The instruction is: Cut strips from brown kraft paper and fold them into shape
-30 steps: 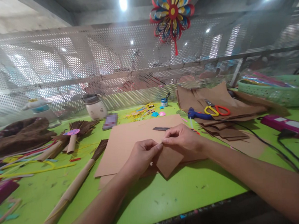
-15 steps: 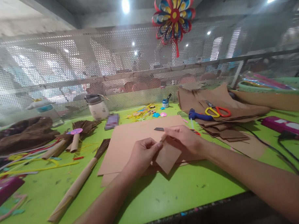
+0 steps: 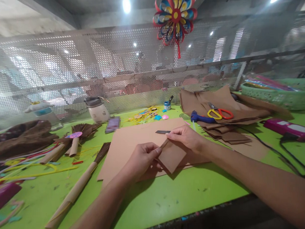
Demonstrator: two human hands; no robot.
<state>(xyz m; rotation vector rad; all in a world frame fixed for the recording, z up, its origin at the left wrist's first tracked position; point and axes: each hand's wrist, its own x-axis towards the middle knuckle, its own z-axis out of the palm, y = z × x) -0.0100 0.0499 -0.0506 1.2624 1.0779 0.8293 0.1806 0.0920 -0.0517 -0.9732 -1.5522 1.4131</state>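
Observation:
Between my two hands is a small square piece of brown paper (image 3: 172, 156), tilted with one corner towards me. My left hand (image 3: 144, 160) pinches its left corner between thumb and fingers. At the upper edge, my right hand (image 3: 184, 135) grips the paper with thumb and forefinger. A narrow fold seems to run along that edge. Beneath them lie large sheets of brown paper (image 3: 128, 142) on the green table (image 3: 155, 208). Just beyond my right fingertips, a dark flat blade-like piece (image 3: 161, 132) rests on the sheets.
Left are a rolled paper stick with a fringed end (image 3: 77, 189), finished fringed pieces and coloured strips. Scissors (image 3: 220, 113) lie on stacked brown paper (image 3: 204, 99) at right, near a blue glue gun (image 3: 202, 117) with its cord. A paint jar (image 3: 167, 105) stands behind.
My right fingers have shifted slightly along the paper's top edge, and the square now lies flatter and shows more of its face. The view has moved a little.

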